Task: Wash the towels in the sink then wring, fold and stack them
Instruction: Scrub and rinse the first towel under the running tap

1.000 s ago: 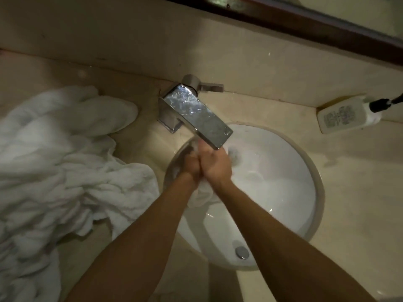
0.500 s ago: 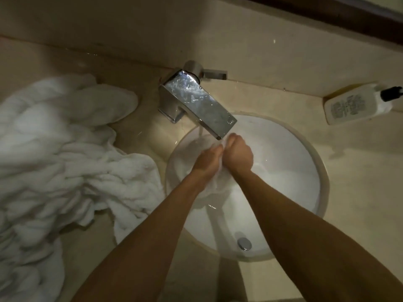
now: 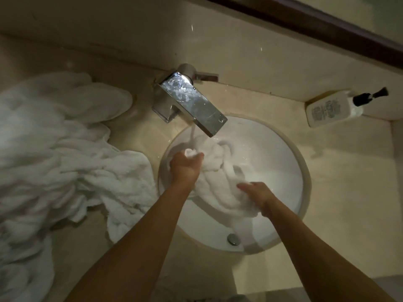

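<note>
Fingers grip towel, sink rim near

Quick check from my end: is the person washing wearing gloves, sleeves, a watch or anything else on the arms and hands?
No. The left hand and right hand are bare, with no gloves, and no rings or watch that I can make out in the dim light. Both forearms are uncovered as far as the frame shows; no sleeve edge is visible.

Bathroom: sink, faucet, soap btl
</note>
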A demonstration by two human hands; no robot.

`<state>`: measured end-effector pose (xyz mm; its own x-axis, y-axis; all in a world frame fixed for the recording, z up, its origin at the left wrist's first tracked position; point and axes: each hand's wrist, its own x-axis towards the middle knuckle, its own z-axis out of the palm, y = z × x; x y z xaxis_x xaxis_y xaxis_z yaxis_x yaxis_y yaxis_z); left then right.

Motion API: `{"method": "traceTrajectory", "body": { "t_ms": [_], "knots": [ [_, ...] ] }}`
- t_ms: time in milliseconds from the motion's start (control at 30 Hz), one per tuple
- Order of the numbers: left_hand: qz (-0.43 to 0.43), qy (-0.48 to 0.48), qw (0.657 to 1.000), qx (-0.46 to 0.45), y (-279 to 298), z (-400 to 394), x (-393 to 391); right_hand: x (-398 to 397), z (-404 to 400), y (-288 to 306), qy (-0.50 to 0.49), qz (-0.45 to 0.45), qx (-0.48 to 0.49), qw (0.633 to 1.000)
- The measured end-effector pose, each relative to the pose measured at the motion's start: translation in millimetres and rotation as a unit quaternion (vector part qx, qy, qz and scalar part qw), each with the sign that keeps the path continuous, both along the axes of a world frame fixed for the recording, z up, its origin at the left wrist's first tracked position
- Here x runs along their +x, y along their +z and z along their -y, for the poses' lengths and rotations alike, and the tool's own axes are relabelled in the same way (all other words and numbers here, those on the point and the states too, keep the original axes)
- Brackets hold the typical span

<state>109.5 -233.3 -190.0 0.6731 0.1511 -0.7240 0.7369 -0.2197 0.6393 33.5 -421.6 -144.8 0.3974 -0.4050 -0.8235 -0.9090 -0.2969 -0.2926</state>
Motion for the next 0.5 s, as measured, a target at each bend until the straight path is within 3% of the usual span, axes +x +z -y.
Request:
{"method": "traceTrajectory", "body": {
  "t_ms": [67, 133, 200, 267, 300, 367, 400, 433, 467, 500],
  "knots": [
    [-0.087, 0.118, 0.978, -0.148, 9.7, 0.3, 4.0, 5.6, -1.0, 1.6, -0.084, 0.138, -0.019, 0.987],
    [-0.183, 0.175, 0.915, -0.314, 9.8, -3.0, 5.3, 21.2, -9.4, 9.7, -0.195, 0.222, 0.106, 0.949],
    [-0.254, 0.165, 0.859, -0.413, 20.9, -8.6, -0.1, 36.1, -25.2, 28.0, -0.289, 0.224, 0.268, 0.891],
    [-0.287, 0.146, 0.827, -0.461, 20.4, -13.9, -3.1, 45.4, -40.6, 32.8, -0.319, 0.197, 0.350, 0.859],
    [-0.276, 0.125, 0.836, -0.457, 27.1, -14.8, -2.3, 49.0, -49.2, 32.2, -0.313, 0.182, 0.350, 0.864],
    [-0.198, 0.041, 0.910, -0.361, 24.1, -12.6, 2.6, 56.1, -74.2, 32.0, -0.263, 0.152, 0.301, 0.904],
    [-0.151, 0.024, 0.962, -0.227, 20.0, -9.3, 7.1, 57.2, -87.6, 30.6, -0.211, 0.136, 0.265, 0.931],
    [-0.098, 0.001, 0.992, -0.080, 22.8, -11.9, 10.9, 58.7, -100.8, 30.1, -0.150, 0.133, 0.226, 0.953],
    [-0.080, 0.005, 0.996, -0.035, 17.0, -13.2, 16.7, 61.7, -112.6, 30.4, -0.096, 0.143, 0.188, 0.967],
    [-0.088, 0.032, 0.992, -0.086, 18.7, -12.3, 23.0, 65.8, -121.4, 32.2, -0.055, 0.162, 0.155, 0.973]
  ]
}}
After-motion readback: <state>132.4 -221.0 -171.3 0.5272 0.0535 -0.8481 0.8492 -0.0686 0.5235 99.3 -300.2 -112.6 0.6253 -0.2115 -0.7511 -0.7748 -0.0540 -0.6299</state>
